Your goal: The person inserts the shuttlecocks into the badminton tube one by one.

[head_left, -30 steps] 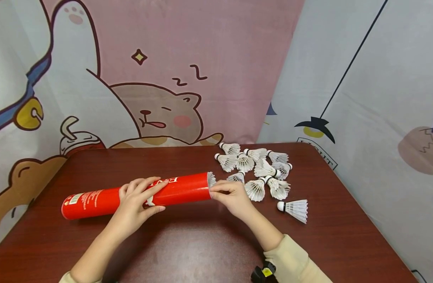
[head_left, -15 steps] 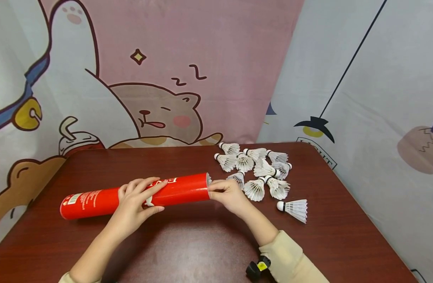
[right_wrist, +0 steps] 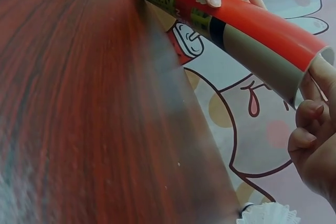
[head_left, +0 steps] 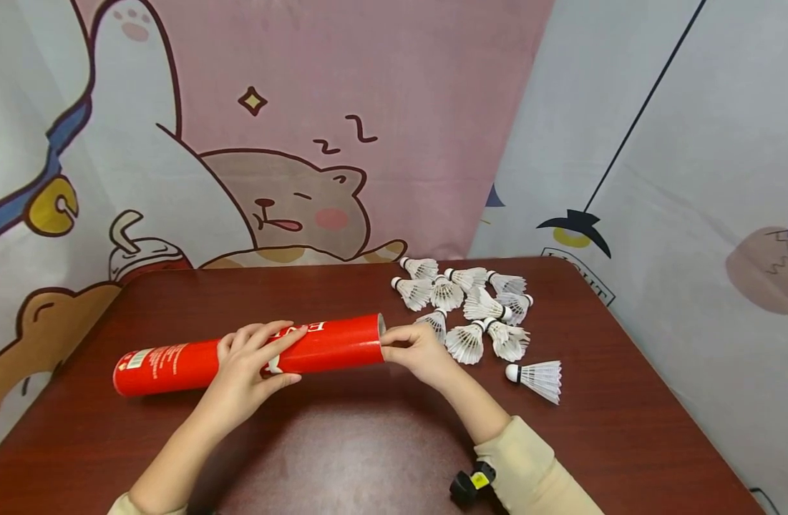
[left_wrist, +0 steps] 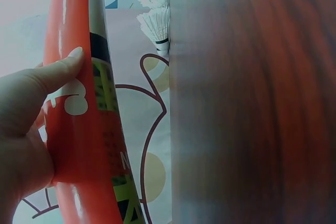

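Observation:
A long red cardboard shuttlecock tube (head_left: pixel 342 345) lies across the front of me, its uncovered mouth toward the right. My left hand (head_left: pixel 248 368) grips it around the middle, thumb underneath and fingers over the top. My right hand (head_left: pixel 422 354) is at the mouth. In the right wrist view, the right hand (right_wrist: pixel 320 135) has its index finger reaching inside the rim while other fingers curl outside. Its fingertips are hidden in the tube, so I cannot tell whether they hold anything. Nearest to this hand is a white feather shuttlecock (head_left: pixel 434 324) on the table.
Several more shuttlecocks (head_left: pixel 466 343) lie in a loose group at the back right of the brown table (head_left: pixel 342 450). One shuttlecock (head_left: pixel 539 379) lies apart from them, nearer the right side. A printed cartoon curtain (head_left: pixel 432 143) hangs behind the table's back edge.
The white feathers that showed at the tube's mouth have gone inside and out of sight. My right fingers have followed slightly into the opening. The left hand keeps its grip.

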A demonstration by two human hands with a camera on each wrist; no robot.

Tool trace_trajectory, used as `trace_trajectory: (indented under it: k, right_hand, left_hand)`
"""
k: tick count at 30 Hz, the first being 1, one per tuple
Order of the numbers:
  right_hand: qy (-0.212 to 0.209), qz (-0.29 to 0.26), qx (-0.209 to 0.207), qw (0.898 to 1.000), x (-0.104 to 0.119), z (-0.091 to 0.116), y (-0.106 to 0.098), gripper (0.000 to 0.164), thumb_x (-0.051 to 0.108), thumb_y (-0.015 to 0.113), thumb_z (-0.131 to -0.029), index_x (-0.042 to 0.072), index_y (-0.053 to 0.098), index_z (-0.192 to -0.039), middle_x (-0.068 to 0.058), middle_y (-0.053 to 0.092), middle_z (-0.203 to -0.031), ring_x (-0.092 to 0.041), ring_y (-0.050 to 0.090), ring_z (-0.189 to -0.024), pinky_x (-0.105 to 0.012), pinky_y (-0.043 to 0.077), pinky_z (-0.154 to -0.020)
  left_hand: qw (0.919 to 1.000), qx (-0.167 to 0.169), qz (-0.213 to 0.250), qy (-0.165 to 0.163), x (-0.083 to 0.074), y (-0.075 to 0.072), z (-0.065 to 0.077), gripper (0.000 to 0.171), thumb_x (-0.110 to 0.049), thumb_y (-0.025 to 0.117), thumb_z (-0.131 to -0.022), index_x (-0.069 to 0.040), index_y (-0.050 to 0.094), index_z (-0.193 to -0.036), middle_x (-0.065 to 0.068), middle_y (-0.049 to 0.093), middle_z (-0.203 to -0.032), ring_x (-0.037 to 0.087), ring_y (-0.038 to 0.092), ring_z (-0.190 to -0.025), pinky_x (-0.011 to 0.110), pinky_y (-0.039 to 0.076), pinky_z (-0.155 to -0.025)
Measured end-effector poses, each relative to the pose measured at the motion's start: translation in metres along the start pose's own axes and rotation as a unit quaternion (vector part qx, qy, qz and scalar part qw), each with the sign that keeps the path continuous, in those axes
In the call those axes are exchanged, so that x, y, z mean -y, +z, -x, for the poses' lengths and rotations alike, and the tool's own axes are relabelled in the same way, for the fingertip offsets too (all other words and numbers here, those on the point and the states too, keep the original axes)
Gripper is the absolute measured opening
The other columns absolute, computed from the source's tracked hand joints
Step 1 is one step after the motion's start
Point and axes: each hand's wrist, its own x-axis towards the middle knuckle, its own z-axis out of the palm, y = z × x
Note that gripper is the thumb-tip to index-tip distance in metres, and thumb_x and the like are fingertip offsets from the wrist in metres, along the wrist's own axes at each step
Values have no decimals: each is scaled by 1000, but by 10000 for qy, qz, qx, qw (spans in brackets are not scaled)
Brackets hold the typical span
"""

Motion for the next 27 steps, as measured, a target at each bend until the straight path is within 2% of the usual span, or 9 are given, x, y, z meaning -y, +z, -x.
trace_trajectory:
  k: [5,11,14,21,27]
  right_hand:
    - [-123,145,-73,9998,14,5,-7,10,-11,71,-78,-10,71,-88,-18,70,-83,-10,61,-73,-26,49,-64]
    - [-182,616,-560,9964,33,10,-20,13,-9,74,-77,-10,72,-89,-19,70,-85,-6,60,-76,-24,46,-64]
    - [-169,736,-761,9942,34,13,-29,13,-9,73,-77,-10,71,-90,-22,69,-85,-7,60,-74,-22,45,-62]
    - [71,1021,-1256,9868,32,15,-51,15,-5,74,-79,-9,72,-93,-17,69,-82,-8,51,-60,-19,41,-53]
    - [-76,1201,-1631,9792,28,15,-65,17,-6,74,-78,-10,71,-95,-21,68,-86,-8,52,-61,-22,42,-55]
  left_hand:
    - [10000,-12,-5,-8,1,0,0,81,-14,90,-63,-26,57,-136,6,53,-129,30,39,-116,55,19,-87]
    - [10000,27,18,-42,1,0,-1,82,-15,89,-63,-26,56,-137,5,53,-129,29,39,-116,54,19,-87]
    - [10000,29,7,-36,0,0,-1,82,-15,89,-63,-27,56,-137,6,53,-129,29,39,-116,54,19,-87]
    - [10000,23,18,-31,1,0,-2,82,-14,89,-63,-27,56,-137,5,53,-130,29,39,-116,54,19,-87]
    - [10000,42,22,-49,1,0,-1,82,-15,89,-63,-27,55,-137,3,52,-131,30,39,-117,53,19,-87]
